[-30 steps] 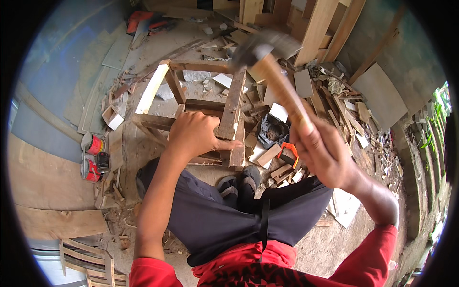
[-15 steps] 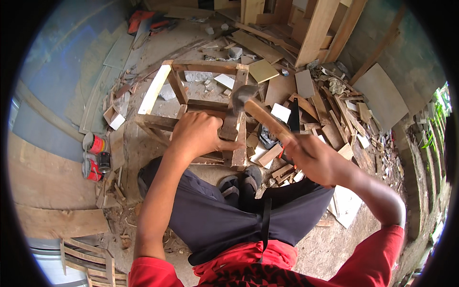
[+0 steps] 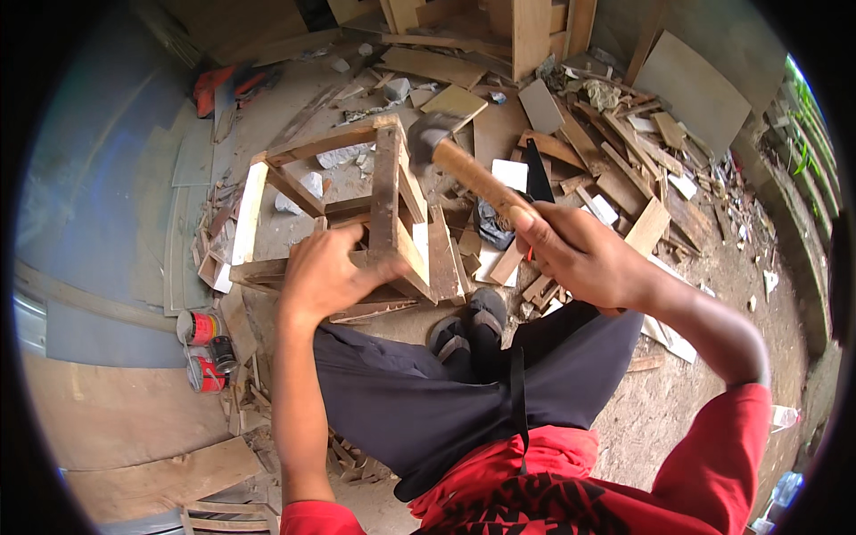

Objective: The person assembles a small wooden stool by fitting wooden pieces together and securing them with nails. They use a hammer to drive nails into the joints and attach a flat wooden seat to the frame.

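Observation:
A rough wooden frame of nailed battens (image 3: pixel 385 192) stands tilted in front of my knees, one corner post angled up toward me. My left hand (image 3: pixel 325 272) is closed round its near side, thumb lying against the lower end of that post. In my right hand (image 3: pixel 580 254) is a hammer (image 3: pixel 477 178), gripped by its wooden handle. The hammer's dark metal head is raised just right of the post's top, apart from it and slightly blurred. The fingertips of my left hand are partly hidden behind the wood.
Wood offcuts (image 3: pixel 615 187) lie heaped to the right, with a dark saw blade (image 3: pixel 538 169) among them. Red and black cans (image 3: pixel 207 352) stand at the left. Plywood boards (image 3: pixel 98 401) lie at the lower left. Tall planks (image 3: pixel 532 36) lean at the back.
The wooden frame has turned and tipped, its right post rising toward me, and my left hand has shifted with it. The hammer has moved from over the post to beside it. My view has swung rightward.

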### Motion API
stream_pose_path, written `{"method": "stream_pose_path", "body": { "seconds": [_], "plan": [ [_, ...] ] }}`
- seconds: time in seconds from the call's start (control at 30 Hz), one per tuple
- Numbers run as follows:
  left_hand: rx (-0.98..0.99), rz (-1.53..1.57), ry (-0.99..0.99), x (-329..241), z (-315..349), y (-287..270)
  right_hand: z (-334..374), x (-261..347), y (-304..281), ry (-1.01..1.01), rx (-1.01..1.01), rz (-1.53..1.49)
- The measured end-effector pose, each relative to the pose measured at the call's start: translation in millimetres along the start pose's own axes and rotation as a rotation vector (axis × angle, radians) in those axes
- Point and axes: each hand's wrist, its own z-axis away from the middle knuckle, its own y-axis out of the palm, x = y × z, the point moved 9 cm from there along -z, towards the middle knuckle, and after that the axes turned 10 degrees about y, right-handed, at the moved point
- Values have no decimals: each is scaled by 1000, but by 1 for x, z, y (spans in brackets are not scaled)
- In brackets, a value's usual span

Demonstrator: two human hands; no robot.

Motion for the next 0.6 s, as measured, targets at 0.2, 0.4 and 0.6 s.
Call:
{"method": "stream_pose_path", "body": {
  "seconds": [0.2,0.4,0.6],
  "plan": [
    [-61,367,-129,12,-43,0,-60,-138,6,36,-323,-71],
    [0,621,-437,56,-79,20,-119,-334,95,306,-403,59],
    [-75,687,-356,6,-82,40,-127,-402,96,424,-355,415]
  ]
}}
